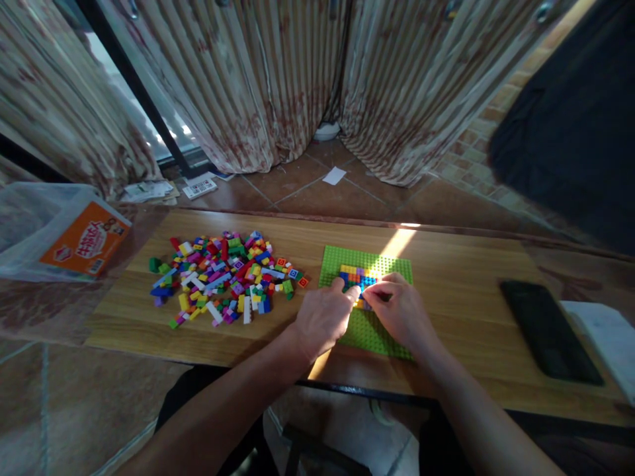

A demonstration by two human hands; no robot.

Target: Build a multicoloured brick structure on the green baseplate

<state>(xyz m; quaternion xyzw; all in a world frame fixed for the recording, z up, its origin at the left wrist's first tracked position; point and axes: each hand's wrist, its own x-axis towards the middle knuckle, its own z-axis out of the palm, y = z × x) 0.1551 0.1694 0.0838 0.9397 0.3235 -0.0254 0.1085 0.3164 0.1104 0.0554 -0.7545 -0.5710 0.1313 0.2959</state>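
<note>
A green studded baseplate (377,340) lies on the wooden table, carrying a patch of multicoloured building bricks (353,270) with blue at its middle. My left hand (325,318) reaches over the plate's left side, fingers curled and fingertips against the left part of the brick patch. From the right comes my right hand (403,311), its thumb and forefinger pinched together at the patch's right edge. Whatever sits in that pinch is too small and covered to make out. Both hands hide much of the bricks.
A large pile of loose bricks (223,274) spreads left of the plate. A clear plastic tub (30,228) with an orange label stands at far left. On the right lie a black phone (550,330) and white paper (598,330). Curtains (238,86) hang beyond the wooden table (466,317).
</note>
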